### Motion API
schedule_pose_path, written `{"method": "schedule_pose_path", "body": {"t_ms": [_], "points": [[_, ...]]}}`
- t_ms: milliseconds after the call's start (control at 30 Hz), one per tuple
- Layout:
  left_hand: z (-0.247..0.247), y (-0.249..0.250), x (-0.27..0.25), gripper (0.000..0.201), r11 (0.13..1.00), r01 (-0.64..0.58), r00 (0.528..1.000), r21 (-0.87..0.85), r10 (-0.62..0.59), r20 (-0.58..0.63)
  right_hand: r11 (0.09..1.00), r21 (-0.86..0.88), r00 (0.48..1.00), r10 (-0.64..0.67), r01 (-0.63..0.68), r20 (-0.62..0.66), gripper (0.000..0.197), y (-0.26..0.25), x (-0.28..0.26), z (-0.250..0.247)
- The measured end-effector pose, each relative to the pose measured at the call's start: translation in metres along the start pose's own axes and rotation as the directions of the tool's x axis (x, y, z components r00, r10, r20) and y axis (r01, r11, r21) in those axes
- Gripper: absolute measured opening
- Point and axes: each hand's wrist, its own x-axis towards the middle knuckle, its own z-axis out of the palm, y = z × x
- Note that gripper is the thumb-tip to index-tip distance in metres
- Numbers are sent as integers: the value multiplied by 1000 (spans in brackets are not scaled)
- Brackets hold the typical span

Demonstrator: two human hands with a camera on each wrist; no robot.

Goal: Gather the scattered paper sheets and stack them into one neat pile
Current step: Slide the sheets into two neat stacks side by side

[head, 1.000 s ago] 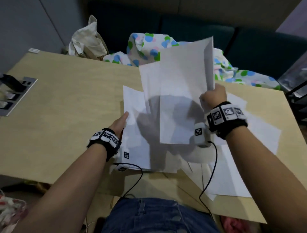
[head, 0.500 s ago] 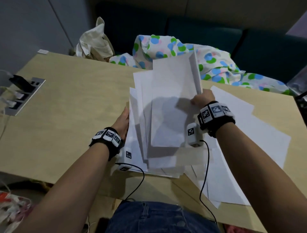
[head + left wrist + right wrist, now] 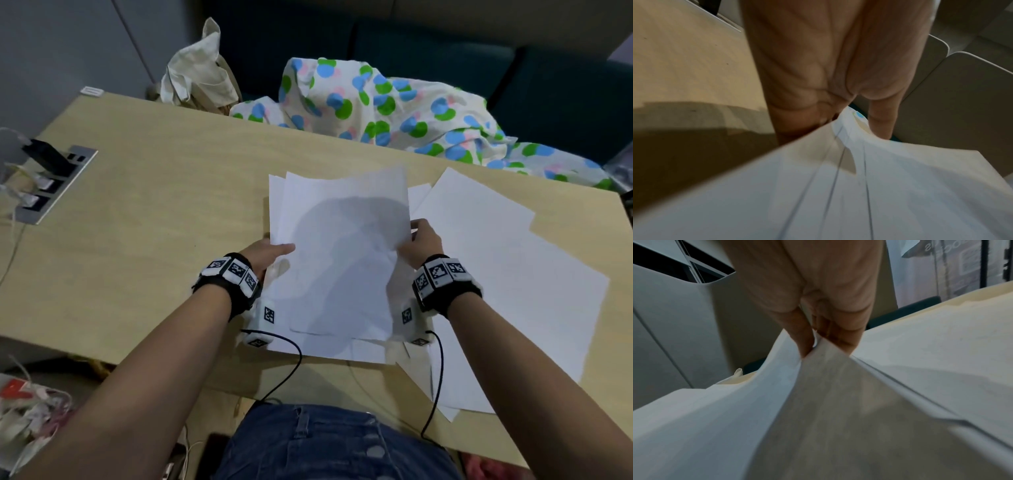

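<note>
Both hands gripping paper stack (image 3: 342, 253) | left hand (image 3: 265, 255) pinching 9 o'clock edge | right hand (image 3: 423, 245) pinching 3 o'clock edge | loose sheets (image 3: 507, 274) lying on surface (image 3: 154, 205)

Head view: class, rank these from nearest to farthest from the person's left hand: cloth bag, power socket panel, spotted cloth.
From the left hand:
1. Spotted cloth, far edge, ahead and right.
2. Cloth bag, far edge, ahead.
3. Power socket panel, table's left edge.
The first two are nearly level.

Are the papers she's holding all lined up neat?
No. The held white paper sheets are fanned: staggered edges show at their far left, and layers separate in the left wrist view.
</note>
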Motion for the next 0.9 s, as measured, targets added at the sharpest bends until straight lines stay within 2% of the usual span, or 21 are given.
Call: {"method": "schedule_pose_path", "body": {"t_ms": [67, 167, 267, 333, 433, 533, 633, 733, 800, 900], "points": [[3, 1, 0, 55, 999, -43, 999, -1, 43, 1, 1000, 24, 999, -20, 19, 33, 38, 3, -6, 8], [4, -6, 6, 81, 995, -87, 996, 52, 88, -17, 999, 29, 998, -25, 23, 55, 53, 4, -15, 27], [5, -11, 11, 68, 990, -98, 994, 105, 102, -40, 974, -226, 1000, -26, 27, 9, 80, 6, -21, 35], [6, -10, 11, 62, 986, -88, 992, 144, 99, -75, 956, -292, 993, 19, 16, 115, 92, 8, -26, 39], [9, -8, 11, 56, 978, -72, 984, 194, 102, -148, 948, -298, 954, -16, 109, 298, 94, 11, -34, 50], [11, -6, 10, 56, 954, -63, 975, 294, 122, -187, 926, -337, 951, -63, 169, 303, 86, 11, -37, 53], [10, -3, 7, 61, 929, -83, 963, 360, 168, -211, 892, -450, 991, 30, 33, 133, 79, 22, -29, 32], [7, -1, 4, 55, 927, -149, 944, 344, 237, -230, 841, -498, 972, 237, -212, -15, 101, 43, -20, 0], [4, 0, 2, 57, 936, -185, 935, 299, 262, -240, 838, -442, 936, 351, -321, -13, 117, 55, -19, -13], [0, 3, 2, 57, 936, -215, 925, 279, 286, -248, 855, -408, 929, 368, -320, 42, 122, 63, -22, -9]]}}
